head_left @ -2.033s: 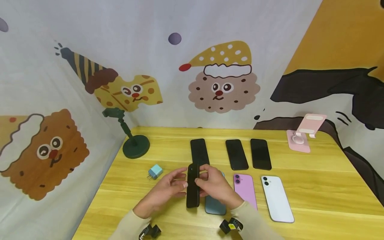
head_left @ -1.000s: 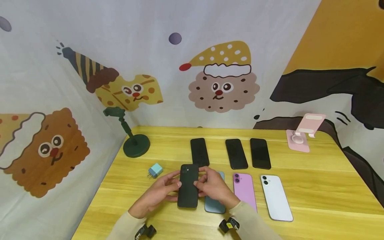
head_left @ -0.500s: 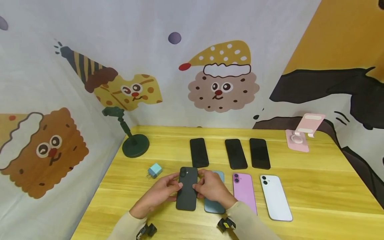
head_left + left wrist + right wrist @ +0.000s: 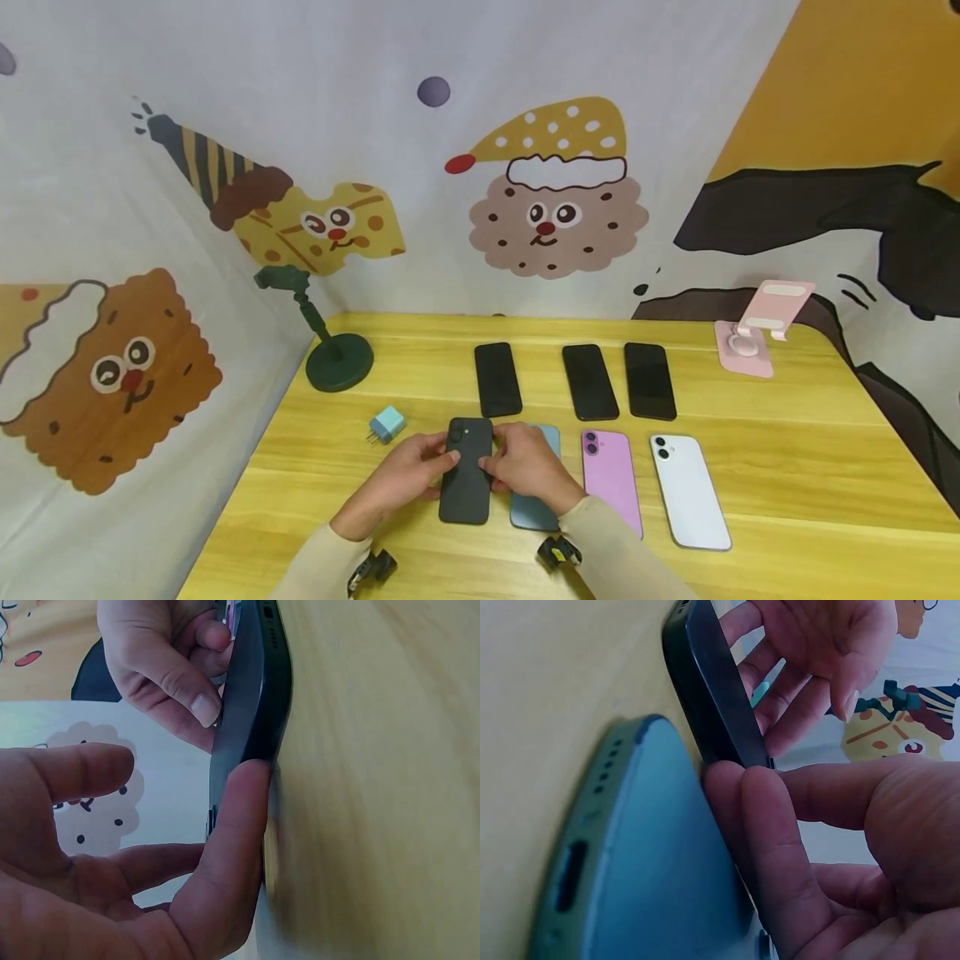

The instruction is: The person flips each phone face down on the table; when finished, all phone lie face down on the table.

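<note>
A black smartphone [image 4: 466, 483] lies with its camera side up, close on the wooden table. My left hand [image 4: 405, 472] is at its left side; in the left wrist view those fingers [image 4: 232, 840] reach along the phone's edge while the thumb [image 4: 90, 769] stands off from the back. From the other side my right hand [image 4: 531, 465] pinches the right edge, thumb over the back and fingertips low against the side. Partly under that hand is a blue phone [image 4: 534, 514], its bottom edge large in the right wrist view.
To the right lie a pink phone [image 4: 611, 483] and a white phone [image 4: 692, 496], backs up. Behind are three phones with dark screens up, one of them the left dark phone [image 4: 498, 380]. A blue plug charger [image 4: 388, 424], a green stand [image 4: 339, 362] and a pink stand [image 4: 742, 346] stand around.
The black phone, held on edge two seconds ago, has turned flat with its back up and come down toward the table, slightly left. The left thumb has lifted away from it.
</note>
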Tool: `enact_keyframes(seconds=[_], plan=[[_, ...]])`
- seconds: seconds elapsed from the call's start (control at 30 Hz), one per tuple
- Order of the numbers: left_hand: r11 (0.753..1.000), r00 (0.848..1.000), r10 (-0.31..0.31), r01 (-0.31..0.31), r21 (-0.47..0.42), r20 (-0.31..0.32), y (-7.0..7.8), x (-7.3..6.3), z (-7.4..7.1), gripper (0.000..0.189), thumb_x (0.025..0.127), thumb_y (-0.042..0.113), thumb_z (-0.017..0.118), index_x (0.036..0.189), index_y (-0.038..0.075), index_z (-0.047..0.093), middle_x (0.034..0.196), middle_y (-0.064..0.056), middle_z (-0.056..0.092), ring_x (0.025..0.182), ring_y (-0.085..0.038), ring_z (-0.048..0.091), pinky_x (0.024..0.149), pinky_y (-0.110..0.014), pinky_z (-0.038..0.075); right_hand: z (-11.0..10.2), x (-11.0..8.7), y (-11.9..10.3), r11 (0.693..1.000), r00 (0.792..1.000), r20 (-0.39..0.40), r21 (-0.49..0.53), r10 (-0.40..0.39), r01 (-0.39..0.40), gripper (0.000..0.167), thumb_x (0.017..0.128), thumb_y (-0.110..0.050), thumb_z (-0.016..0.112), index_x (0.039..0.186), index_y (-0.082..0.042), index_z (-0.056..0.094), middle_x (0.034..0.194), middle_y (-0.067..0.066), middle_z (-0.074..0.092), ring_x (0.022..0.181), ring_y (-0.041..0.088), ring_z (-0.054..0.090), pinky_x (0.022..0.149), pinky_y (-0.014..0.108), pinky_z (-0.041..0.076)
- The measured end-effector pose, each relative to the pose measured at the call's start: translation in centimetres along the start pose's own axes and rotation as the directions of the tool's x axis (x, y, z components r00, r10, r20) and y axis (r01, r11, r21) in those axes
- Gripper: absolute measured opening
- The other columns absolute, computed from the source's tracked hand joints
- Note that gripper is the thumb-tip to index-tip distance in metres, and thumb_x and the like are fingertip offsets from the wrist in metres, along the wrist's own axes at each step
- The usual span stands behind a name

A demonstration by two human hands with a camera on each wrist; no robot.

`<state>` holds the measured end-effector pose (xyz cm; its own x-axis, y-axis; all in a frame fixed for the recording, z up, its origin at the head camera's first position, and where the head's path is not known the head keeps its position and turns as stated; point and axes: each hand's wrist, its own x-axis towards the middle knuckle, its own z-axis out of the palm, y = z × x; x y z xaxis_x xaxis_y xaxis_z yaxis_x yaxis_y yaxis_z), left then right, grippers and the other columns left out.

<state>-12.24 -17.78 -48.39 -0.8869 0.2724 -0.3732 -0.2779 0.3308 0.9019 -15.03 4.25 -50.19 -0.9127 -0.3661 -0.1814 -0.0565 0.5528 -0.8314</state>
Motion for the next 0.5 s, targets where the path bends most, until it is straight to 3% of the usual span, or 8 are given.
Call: enact_keyframes(seconds=[0.23,0.5], plan=[[1.000,1.000,-0.019,0.019,0.002,-0.006,0.18,0.01,-0.04,0.060,0.107,0.025,0.064,0.156,-0.006,0.047,0.140,-0.023,0.064,0.129,-0.035,0.063,0.082,-0.049,0.066,0.03,-0.06,-0.06,1.000,1.000,-0.014,-0.004,-0.017,0.017,0.036,0.093,-0.013,0.080,0.126,0.000,0.071,0.061,-0.002,0.071,0.052,0.014,0.071,0.048,0.027,0.050],[0.999,0.998,-0.051,0.051,-0.005,-0.034,0.06,0.08,-0.12,0.066,0.106,0.027,0.066,0.155,-0.010,0.044,0.143,-0.025,0.059,0.132,-0.038,0.060,0.082,-0.048,0.066,0.08,-0.23,0.18,1.000,1.000,-0.011,0.018,-0.010,0.010,0.060,0.092,-0.011,0.081,0.145,0.008,0.058,0.066,-0.002,0.073,0.055,0.014,0.072,0.048,0.027,0.048]])
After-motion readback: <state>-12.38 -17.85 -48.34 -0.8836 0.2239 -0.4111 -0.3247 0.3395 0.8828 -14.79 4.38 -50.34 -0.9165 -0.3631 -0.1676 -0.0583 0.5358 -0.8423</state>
